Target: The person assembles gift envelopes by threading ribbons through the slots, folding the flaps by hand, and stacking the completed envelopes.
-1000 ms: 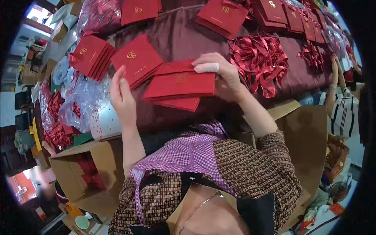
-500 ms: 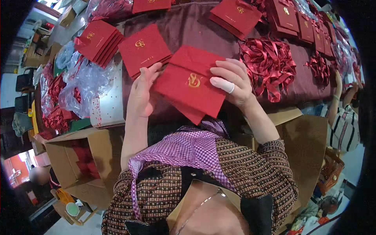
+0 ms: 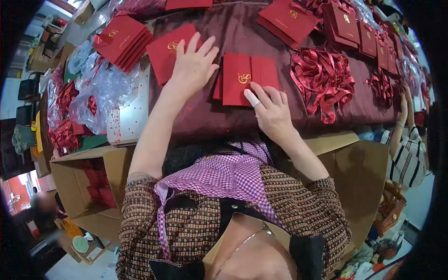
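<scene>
Red packet point(image 3: 249, 72) sits flat on the cloth point(image 3: 203, 114), upper centre of frame, gold logo up and turned sideways; another red edge shows under its left side. Right hand point(image 3: 275, 114): fingers bent, white-wrapped digit and neighbours on the packet's lower right, probably to steady or square it. Can't tell whether it pinches or only presses. Left hand point(image 3: 193, 67): fingers spread wide, over the right edge of the next pile point(image 3: 161, 53), no grip seen; contact unclear. Could be lining that pile up. Fanned stack point(image 3: 122, 43) upper left and stack point(image 3: 287, 23) upper right have logos up, likely for one consistent facing. Ribbons point(image 3: 322, 84) heaped right of the packet, likely kept within reach. Box point(image 3: 116, 170) lower left, red items inside; can't identify them.
</scene>
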Available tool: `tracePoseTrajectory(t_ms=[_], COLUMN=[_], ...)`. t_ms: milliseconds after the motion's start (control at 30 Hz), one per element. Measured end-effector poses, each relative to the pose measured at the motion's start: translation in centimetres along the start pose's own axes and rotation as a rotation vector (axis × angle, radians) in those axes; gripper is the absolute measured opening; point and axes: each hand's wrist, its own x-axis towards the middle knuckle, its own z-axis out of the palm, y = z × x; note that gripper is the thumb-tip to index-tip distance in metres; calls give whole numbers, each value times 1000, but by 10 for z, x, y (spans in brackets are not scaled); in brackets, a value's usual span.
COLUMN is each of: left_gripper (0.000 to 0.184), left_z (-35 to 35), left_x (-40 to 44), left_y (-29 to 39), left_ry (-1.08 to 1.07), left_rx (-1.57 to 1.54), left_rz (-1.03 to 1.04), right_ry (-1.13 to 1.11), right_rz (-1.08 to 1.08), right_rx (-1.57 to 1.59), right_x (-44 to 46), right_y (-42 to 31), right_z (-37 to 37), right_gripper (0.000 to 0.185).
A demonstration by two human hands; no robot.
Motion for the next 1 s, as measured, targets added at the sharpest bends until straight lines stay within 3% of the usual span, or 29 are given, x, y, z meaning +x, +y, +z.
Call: tracePoseTrajectory(t_ms=[133,500,533,600,633,700,800,1000], left_gripper=[35,34,34,32,30,22,22,37], left_z=[13,4,0,-11,-15,-12,-6,10], left_x=[-1,-31,-30,-25,-23,-21,-18,-2], left_y=[-11,-20,-17,-6,-2,6,22,39], left_ry=[-148,-112,-110,-26,33,159,108,-54], left_rx=[57,-35,-49,-61,-165,-324,-478,-301], left_rz=[32,-2,-9,6,-53,-139,-210,-410], right_ry=[-10,-5,84,53,254,183,19,-26], right_rz=[32,22,48,156,203,328,506,477], right_rx=[102,368,348,265,211,-11,-139,-25], right_x=[4,10,11,9,6,-6,-28,-37], right_y=[-8,-4,5,32,44,68,85,88], right_z=[-3,4,-1,-6,-5,-20,-29,-22], right_gripper=[46,40,35,26,17,16,21,20])
